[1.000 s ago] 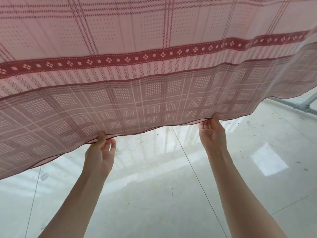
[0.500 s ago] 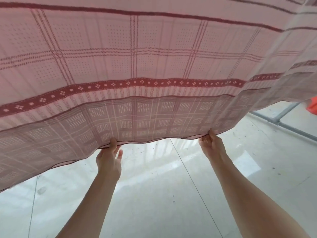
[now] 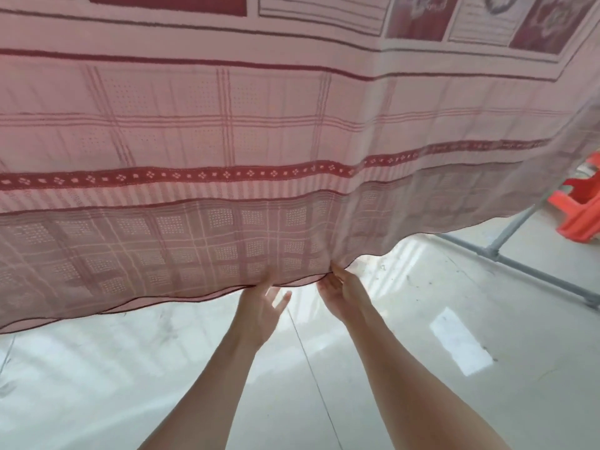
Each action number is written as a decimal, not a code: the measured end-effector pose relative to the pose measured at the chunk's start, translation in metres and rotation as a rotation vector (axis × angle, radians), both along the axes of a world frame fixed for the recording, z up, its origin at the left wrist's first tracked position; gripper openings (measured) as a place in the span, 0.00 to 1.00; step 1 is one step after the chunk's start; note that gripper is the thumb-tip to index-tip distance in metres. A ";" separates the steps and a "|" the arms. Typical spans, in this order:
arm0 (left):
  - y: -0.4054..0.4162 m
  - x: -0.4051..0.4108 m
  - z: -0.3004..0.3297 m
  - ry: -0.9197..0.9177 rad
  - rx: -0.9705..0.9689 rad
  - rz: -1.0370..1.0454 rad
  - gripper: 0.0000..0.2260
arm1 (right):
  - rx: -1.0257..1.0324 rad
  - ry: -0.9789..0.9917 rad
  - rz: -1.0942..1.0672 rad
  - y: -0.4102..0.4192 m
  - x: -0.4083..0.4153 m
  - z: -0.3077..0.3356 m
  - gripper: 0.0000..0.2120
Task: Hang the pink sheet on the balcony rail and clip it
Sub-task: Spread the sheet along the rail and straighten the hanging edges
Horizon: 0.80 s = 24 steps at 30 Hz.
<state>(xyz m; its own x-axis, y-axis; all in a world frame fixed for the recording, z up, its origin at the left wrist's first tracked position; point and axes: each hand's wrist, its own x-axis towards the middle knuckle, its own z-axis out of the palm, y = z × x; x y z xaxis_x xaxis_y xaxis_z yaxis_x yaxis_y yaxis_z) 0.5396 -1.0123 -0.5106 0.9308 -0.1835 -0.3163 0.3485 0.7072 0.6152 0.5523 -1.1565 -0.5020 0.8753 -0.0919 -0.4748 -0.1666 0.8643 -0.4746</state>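
Observation:
The pink sheet [image 3: 292,131], checked with dark red bands, hangs across the whole upper view, and its lower hem waves above the floor. My right hand [image 3: 341,292] pinches the hem, and the cloth puckers at its fingertips. Just to its left, my left hand [image 3: 263,308] reaches up to the same hem. Its upper fingers are hidden behind the edge, and the ones that show are straight and spread. The rail that carries the sheet is out of view, and no clips show.
A glossy pale tiled floor [image 3: 406,368] lies below. A grey metal pipe frame [image 3: 496,251] runs along the floor at the right. An orange plastic stool [image 3: 581,206] stands behind it at the right edge.
My left hand has slid right along the hem and now sits close beside my right hand, its grip loosened. More of the sheet's upper pattern has come into view.

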 end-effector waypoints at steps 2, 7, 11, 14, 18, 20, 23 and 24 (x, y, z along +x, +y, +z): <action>-0.036 -0.001 0.003 -0.029 0.035 -0.006 0.11 | 0.028 -0.001 0.066 -0.009 -0.005 -0.010 0.04; -0.075 -0.008 0.004 0.071 0.104 0.221 0.07 | 0.153 -0.016 0.048 -0.052 0.004 -0.009 0.07; -0.073 -0.009 0.001 0.122 0.092 0.427 0.06 | 0.324 -0.181 0.057 -0.107 0.026 0.001 0.10; -0.077 -0.006 -0.001 0.119 0.070 0.545 0.04 | 0.303 -0.134 0.051 -0.154 0.038 -0.005 0.11; -0.093 -0.005 -0.008 0.070 0.019 0.601 0.04 | 0.217 -0.071 0.036 -0.212 0.053 -0.010 0.07; -0.111 -0.005 -0.015 0.047 -0.025 0.571 0.03 | 0.222 -0.099 0.046 -0.229 0.058 -0.010 0.07; -0.154 -0.002 -0.023 0.011 -0.043 0.427 0.07 | 0.219 -0.149 0.118 -0.246 0.059 -0.012 0.06; -0.171 0.000 -0.025 -0.001 -0.030 0.371 0.07 | 0.219 -0.166 0.135 -0.249 0.059 -0.014 0.05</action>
